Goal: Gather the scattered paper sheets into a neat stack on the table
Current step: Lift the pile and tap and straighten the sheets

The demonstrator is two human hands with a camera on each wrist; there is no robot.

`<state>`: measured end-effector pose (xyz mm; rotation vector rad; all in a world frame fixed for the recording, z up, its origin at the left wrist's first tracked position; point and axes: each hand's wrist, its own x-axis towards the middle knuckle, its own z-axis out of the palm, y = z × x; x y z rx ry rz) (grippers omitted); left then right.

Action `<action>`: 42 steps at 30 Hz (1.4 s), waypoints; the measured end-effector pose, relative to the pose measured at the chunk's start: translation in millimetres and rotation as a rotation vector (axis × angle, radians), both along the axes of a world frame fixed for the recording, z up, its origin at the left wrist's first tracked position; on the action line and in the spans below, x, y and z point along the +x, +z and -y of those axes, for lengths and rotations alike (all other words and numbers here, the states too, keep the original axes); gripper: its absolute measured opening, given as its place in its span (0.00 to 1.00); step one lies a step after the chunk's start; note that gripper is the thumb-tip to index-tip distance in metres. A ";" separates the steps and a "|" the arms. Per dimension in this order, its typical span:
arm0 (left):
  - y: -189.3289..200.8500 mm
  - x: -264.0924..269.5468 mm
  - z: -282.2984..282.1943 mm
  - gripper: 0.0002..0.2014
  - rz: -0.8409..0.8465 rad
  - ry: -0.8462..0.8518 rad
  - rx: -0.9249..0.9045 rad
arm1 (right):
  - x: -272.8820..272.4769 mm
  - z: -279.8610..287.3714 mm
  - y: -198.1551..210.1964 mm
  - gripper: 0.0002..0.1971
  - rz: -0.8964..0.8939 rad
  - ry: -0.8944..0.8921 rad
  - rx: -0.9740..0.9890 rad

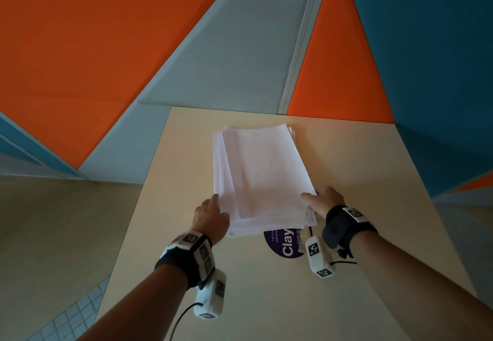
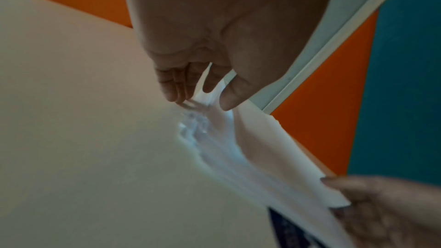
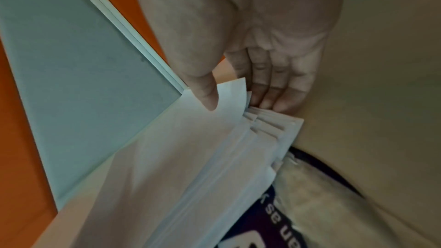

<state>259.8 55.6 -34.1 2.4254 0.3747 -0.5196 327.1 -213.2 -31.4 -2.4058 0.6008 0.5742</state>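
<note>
Pale beige and matte, the worktop [image 1: 186,234] is a smooth rectangular slab with its far edge against wall panels of orange, grey and teal cut in sharp triangles. On the left, the left hand [image 1: 212,216] pinches the near left corner of the paper stack [image 1: 262,178]: in the left wrist view its thumb [image 2: 235,93] lies on the top sheet while the fingers [image 2: 173,86] curl under the ragged layered edges, so the hand is clamped on the paper. A black wrist strap [image 1: 186,258] with white blocks printed in black-and-white square codes wraps that forearm.

In the middle, the stack lies lengthwise away from the person, thin white sheets, smooth and slightly wavy, their left edges stepped and not flush. Its near end appears raised a little off the worktop in both hands; the far end seems to rest on the surface. Under the near end a dark purple round sticker [image 1: 284,244] with white lettering shows, glossy against the matte top.

On the right, the right hand [image 1: 324,200] grips the near right corner. The right wrist view shows its thumb [image 3: 208,91] pressed flat on the top sheet and the fingers [image 3: 274,86] tucked beneath the fanned corners, so it too is closed on the paper. A matching black strap [image 1: 344,226] with coded white blocks sits on that wrist.
</note>
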 end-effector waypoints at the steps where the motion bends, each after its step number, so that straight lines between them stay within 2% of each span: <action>1: 1.9 5.8 5.8 0.29 -0.027 0.030 -0.018 | 1.5 -0.9 -1.3 0.14 -0.006 0.015 -0.017; 5: 10.0 21.0 16.1 0.28 -0.093 0.166 -0.041 | 7.2 -6.1 -0.1 0.21 -0.047 0.054 -0.064; 8: 12.5 27.0 14.4 0.28 -0.111 0.250 -0.053 | 11.3 -7.7 -1.5 0.16 -0.004 0.033 -0.064; 14: 16.7 39.0 20.5 0.24 -0.135 0.301 -0.086 | 10.1 -8.5 -9.9 0.26 0.028 0.069 -0.012; 20: 19.6 52.6 14.2 0.24 -0.160 0.394 -0.118 | 9.8 -0.9 -14.1 0.31 0.045 0.095 0.024; 29: 23.3 66.5 14.6 0.26 -0.228 0.409 -0.113 | 9.5 1.1 -17.6 0.35 0.072 0.101 0.043; 31: 22.4 69.3 16.7 0.25 -0.223 0.432 -0.121 | 9.9 1.7 -18.0 0.35 0.079 0.103 0.046; 36: 22.5 74.0 13.5 0.25 -0.180 0.554 -0.283 | 10.2 1.8 -18.0 0.35 0.071 0.110 0.054; 38: 20.7 76.1 8.8 0.27 -0.172 0.578 -0.326 | 10.3 2.2 -18.6 0.35 0.071 0.106 0.060; 40: 15.2 78.3 4.1 0.28 -0.136 0.557 -0.313 | 10.6 2.4 -19.1 0.35 0.069 0.102 0.068; 42: 11.8 79.9 0.9 0.24 -0.091 0.512 -0.313 | 11.3 2.6 -19.5 0.34 0.062 0.102 0.077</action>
